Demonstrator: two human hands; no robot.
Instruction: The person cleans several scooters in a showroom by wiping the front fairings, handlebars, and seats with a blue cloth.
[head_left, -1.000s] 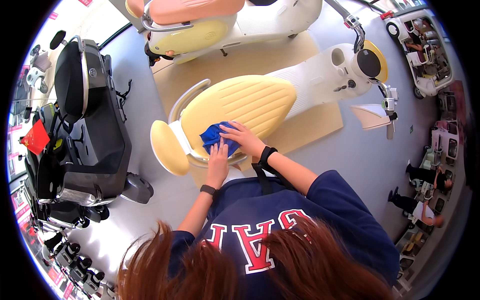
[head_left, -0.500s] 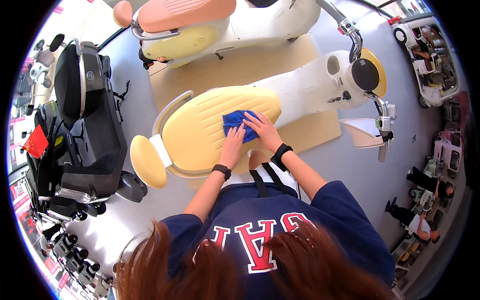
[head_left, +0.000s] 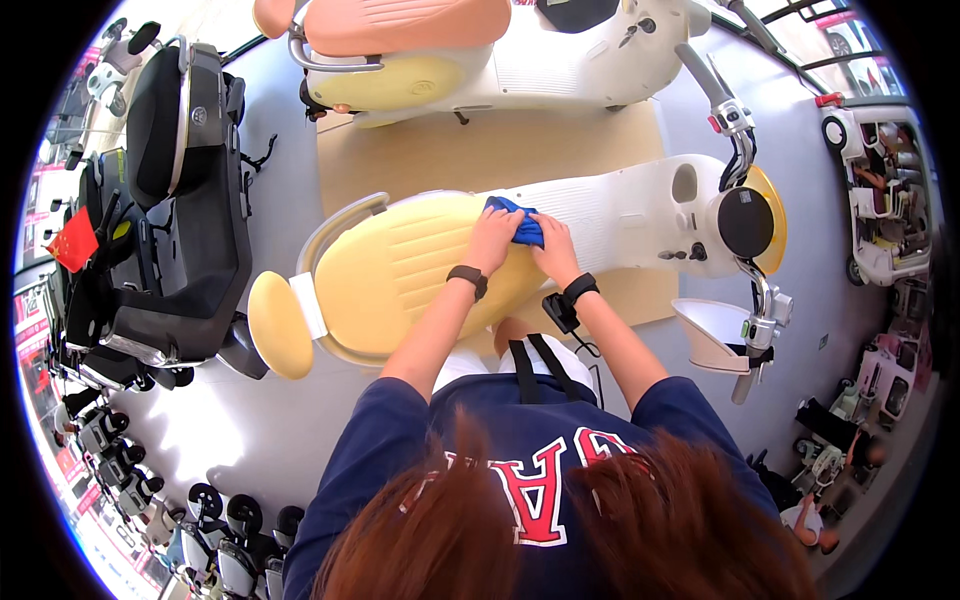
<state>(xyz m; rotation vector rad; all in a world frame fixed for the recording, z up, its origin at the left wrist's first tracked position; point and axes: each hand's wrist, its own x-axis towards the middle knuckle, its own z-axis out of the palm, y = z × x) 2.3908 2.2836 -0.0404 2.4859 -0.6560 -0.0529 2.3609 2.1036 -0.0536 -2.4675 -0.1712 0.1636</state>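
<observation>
A bunched blue cloth (head_left: 527,226) lies at the front end of a scooter's yellow ribbed seat (head_left: 380,285), beside the white footboard (head_left: 580,212). My left hand (head_left: 493,240) grips the cloth's left side, its fingertips curled at the top edge. On the other side my right hand (head_left: 554,247) has its fingers bent over the cloth. Both palms face down and hide part of it. Behind the seat a silver grab rail (head_left: 335,232) curves round, with a yellow backrest (head_left: 281,325) at the far left.
A second scooter with a salmon-coloured seat (head_left: 405,25) stands beyond. At the left is a black scooter (head_left: 185,230) with a small red flag (head_left: 73,241) near it. To the right, handlebars (head_left: 762,300) and a white mirror (head_left: 707,335) stick out. People stand far right.
Both hands have moved the cloth right, from the middle of the seat to its front end. The cloth is more bunched, and the fingers, flatter before, are now curled round it.
</observation>
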